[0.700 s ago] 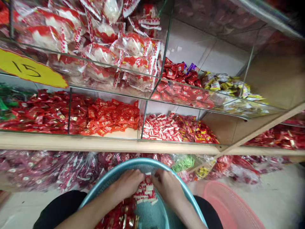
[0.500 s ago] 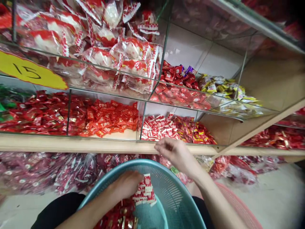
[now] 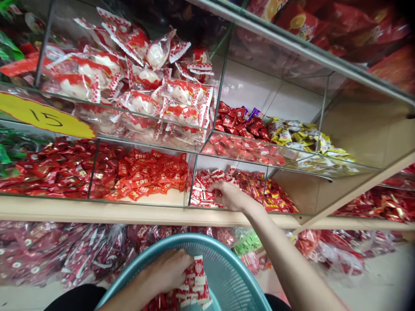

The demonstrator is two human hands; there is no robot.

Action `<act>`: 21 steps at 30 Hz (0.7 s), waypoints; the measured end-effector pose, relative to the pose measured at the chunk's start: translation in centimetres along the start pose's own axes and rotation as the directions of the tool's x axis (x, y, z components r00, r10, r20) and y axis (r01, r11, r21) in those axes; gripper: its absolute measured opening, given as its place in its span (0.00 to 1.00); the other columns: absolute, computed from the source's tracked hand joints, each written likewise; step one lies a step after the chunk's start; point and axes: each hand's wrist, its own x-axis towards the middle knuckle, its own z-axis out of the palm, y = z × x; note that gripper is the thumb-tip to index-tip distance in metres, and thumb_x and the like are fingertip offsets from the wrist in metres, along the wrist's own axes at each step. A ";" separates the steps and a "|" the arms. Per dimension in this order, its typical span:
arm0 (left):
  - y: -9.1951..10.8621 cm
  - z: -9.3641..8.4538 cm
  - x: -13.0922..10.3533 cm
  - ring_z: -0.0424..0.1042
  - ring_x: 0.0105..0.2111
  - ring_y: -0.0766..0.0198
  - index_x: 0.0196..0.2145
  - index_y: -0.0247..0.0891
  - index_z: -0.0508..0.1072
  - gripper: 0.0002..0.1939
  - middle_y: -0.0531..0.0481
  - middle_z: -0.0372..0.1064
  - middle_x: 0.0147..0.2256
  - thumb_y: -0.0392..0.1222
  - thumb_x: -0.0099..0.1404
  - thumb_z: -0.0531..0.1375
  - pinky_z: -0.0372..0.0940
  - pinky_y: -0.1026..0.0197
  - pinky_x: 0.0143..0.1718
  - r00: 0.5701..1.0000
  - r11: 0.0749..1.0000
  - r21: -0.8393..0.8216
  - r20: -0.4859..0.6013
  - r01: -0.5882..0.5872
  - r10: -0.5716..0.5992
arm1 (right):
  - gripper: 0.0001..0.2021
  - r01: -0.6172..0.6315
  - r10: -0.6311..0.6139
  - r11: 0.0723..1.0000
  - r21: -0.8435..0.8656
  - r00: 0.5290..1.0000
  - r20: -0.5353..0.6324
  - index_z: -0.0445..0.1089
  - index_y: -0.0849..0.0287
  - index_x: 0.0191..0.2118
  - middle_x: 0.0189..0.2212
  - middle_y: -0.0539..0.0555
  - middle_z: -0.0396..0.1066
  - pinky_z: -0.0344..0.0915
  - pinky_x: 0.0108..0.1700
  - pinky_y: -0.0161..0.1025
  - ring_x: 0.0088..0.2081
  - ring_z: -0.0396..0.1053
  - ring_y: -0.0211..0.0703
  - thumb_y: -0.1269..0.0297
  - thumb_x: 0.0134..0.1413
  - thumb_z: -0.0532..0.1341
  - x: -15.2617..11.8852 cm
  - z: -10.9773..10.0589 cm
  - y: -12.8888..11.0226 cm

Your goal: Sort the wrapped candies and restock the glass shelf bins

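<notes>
My right hand (image 3: 228, 195) reaches into a low shelf compartment, its bent fingers touching the red-and-white wrapped candies (image 3: 202, 192); whether a piece is between the fingertips is hidden. My left hand (image 3: 175, 268) is closed over the teal basket (image 3: 207, 239), holding a bunch of red-and-white packets (image 3: 198, 276) that hangs beside its fingers. Darker red candies (image 3: 162, 302) lie in the basket beneath the left hand.
Glass dividers separate orange-red candies (image 3: 152, 168), dark red candies (image 3: 65, 164) and yellow-wrapped ones (image 3: 298, 134). A wooden shelf edge (image 3: 97, 211) runs above the basket. A yellow price tag (image 3: 45, 116) marked 15 hangs left. Bagged goods (image 3: 65, 250) lie below.
My right hand has moved forward from the shelf edge into the compartment, onto the red-and-white candies. The view has tilted up a little. My left hand still holds its packets over the basket.
</notes>
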 end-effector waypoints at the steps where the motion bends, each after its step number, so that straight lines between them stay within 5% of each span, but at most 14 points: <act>1: 0.0 0.0 0.0 0.70 0.39 0.54 0.35 0.40 0.71 0.14 0.45 0.71 0.37 0.30 0.53 0.50 0.63 0.57 0.39 1.000 1.000 0.030 0.004 0.009 -0.009 | 0.16 0.011 -0.011 1.000 -0.006 1.000 -0.012 0.71 0.60 0.39 0.24 0.47 0.66 0.54 0.33 0.31 0.28 0.60 0.34 0.78 0.40 0.58 0.0 0.2 0.2; 12: -0.5 0.1 0.5 0.71 0.38 0.54 0.34 0.40 0.71 0.12 0.45 0.71 0.36 0.35 0.58 0.48 0.63 0.56 0.40 0.999 0.995 0.100 -0.044 -0.011 0.016 | 0.10 -0.020 0.022 1.000 0.016 0.994 -0.111 0.67 0.60 0.35 0.23 0.46 0.62 0.51 0.29 0.31 0.25 0.56 0.33 0.74 0.42 0.60 -1.0 -0.1 0.4; 17: -0.3 -0.2 0.4 0.71 0.38 0.58 0.34 0.40 0.70 0.12 0.47 0.71 0.37 0.33 0.57 0.48 0.63 0.59 0.41 0.997 0.996 0.080 -0.063 -0.031 0.036 | 0.10 0.060 -0.001 0.985 0.159 0.936 -0.351 0.64 0.58 0.38 0.30 0.49 0.64 0.56 0.34 0.33 0.31 0.60 0.36 0.66 0.46 0.60 -5.7 -1.5 -1.3; 21: -0.4 -0.2 0.4 0.70 0.37 0.59 0.35 0.40 0.70 0.12 0.48 0.71 0.36 0.34 0.58 0.48 0.63 0.60 0.39 0.995 0.995 0.097 -0.084 -0.038 0.046 | 0.08 0.105 0.015 0.903 0.416 0.961 -0.277 0.64 0.58 0.38 0.34 0.51 0.66 0.59 0.38 0.34 0.35 0.63 0.37 0.66 0.49 0.57 -10.4 2.3 -3.1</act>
